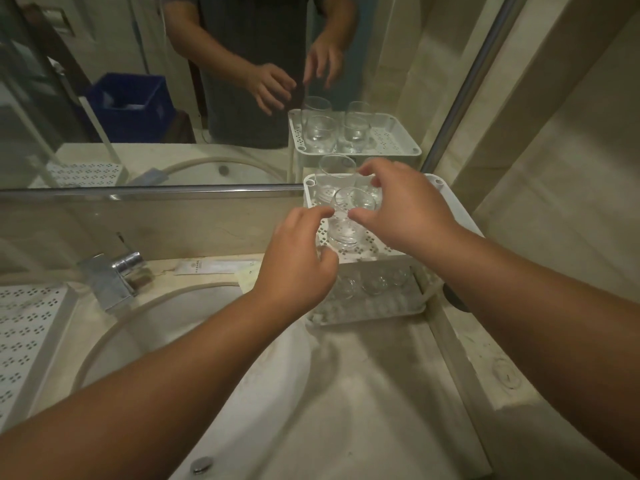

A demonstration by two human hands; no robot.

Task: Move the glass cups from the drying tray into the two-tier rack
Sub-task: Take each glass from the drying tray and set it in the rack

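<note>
A white two-tier rack [460, 216] stands in the counter's far right corner against the mirror. On its perforated top tier a clear glass cup [346, 223] stands upright, with another glass cup [334, 174] behind it. Several glass cups [375, 282] sit on the lower tier. My right hand [405, 209] hovers over the top tier with thumb and fingers spread around the front cup's rim. My left hand [298, 261] is beside that cup on its left, fingers curled and apart, holding nothing. The white perforated drying tray [24, 327] lies at the far left, no cups visible on it.
A round white sink [242, 375] fills the middle, with a chrome tap [114, 275] at its back left and a drain plug [202, 464] near the bottom. A paper sachet [211, 266] lies behind the sink. The mirror [173, 98] reflects the rack and my hands.
</note>
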